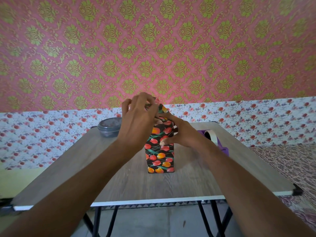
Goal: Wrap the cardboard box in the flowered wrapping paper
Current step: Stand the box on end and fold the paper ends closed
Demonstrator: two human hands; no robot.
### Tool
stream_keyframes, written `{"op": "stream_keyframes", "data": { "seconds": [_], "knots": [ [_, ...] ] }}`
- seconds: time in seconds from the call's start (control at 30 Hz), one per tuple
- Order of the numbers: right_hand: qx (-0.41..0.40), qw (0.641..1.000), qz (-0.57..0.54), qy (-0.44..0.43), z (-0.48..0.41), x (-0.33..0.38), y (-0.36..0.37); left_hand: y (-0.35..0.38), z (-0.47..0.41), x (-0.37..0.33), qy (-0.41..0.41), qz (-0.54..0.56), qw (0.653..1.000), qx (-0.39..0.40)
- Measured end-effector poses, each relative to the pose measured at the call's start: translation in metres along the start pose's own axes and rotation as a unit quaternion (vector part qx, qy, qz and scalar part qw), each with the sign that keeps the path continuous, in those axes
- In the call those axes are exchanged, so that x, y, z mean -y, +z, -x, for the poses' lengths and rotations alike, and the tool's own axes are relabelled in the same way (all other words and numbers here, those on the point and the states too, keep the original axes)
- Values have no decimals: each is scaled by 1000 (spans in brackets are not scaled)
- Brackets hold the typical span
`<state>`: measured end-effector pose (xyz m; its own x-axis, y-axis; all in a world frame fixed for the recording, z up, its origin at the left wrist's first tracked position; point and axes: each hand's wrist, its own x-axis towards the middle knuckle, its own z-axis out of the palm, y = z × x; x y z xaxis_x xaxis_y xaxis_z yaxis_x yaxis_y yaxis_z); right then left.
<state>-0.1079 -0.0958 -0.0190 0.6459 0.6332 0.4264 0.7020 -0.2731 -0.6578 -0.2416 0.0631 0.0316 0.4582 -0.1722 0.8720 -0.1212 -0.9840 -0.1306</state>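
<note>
The box (pixel 159 153) stands upright in the middle of the table, covered in black wrapping paper printed with red and orange tulips. A loose flap of that paper (pixel 161 107) sticks up at its top end. My left hand (pixel 138 115) is over the box top, its fingers curled on the paper there. My right hand (pixel 177 132) holds the upper right of the box, thumb on the near face and fingers round the right side. No cardboard shows.
The wood-grain folding table (pixel 133 182) has a grey lidded tub (pixel 109 127) at its far left and a purple tape dispenser (pixel 213 137) with white tape at the far right. A patterned wall stands close behind; a mat lies on the right.
</note>
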Motion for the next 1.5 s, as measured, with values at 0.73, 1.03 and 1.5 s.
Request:
{"op": "stream_keyframes", "data": {
  "seconds": [0.73, 1.03, 1.5],
  "knots": [
    [-3, 1000, 16, -19, 3, -4, -2, 36, -108, 47, -195, 223, 922, 248],
    [-9, 1000, 16, -20, 1, -8, -1, 37, -130, 36, -145, 110, 919, 349],
    [-8, 999, 7, -46, 5, -11, -1, 72, -99, 48, -452, 386, 784, 181]
  ]
}}
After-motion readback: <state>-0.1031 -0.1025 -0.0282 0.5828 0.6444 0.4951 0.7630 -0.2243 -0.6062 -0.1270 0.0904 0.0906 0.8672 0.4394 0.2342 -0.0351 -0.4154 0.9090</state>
